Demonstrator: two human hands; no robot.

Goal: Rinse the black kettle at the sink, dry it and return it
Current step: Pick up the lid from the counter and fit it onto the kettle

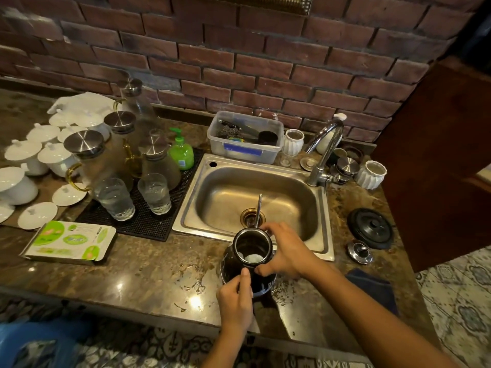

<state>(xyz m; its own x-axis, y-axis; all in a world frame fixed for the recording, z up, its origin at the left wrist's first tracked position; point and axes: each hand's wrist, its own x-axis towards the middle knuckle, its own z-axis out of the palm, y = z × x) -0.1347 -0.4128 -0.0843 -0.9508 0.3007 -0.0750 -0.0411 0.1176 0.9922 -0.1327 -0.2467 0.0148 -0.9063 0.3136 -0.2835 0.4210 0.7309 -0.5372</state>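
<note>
the black kettle (248,264) sits at the front edge of the worktop (138,272), just before the near rim of the sink (325,227), and it's lidless, mouth open to the camera. inside there's a pale gleam at the bottom, which reads as water or reflected light, hard to say which. the thin spout reaches out over the sink basin, its tip near the drain. no water is running from the tap (325,144) that i can make out.

both hands are on it. the left hand (235,298) is closed around the handle on the near side, thumb laid up along it. the right hand (285,251) curls over the far right of the neck, fingertips on the rim, thumb on the shoulder. so the kettle lies between the 2 grips, left one toward the person, right one toward the sink.

my read on progress: somewhere in the rinsing, possibly about to tip out over the basin; i can't say whether a rinse has been done. drying is ahead, and a dark cloth (372,288) waits on the worktop to the right. the black lid (370,227) lies apart by the sink's right edge, with a small shiny cap (360,252) beside it. returning the kettle comes last.
</note>
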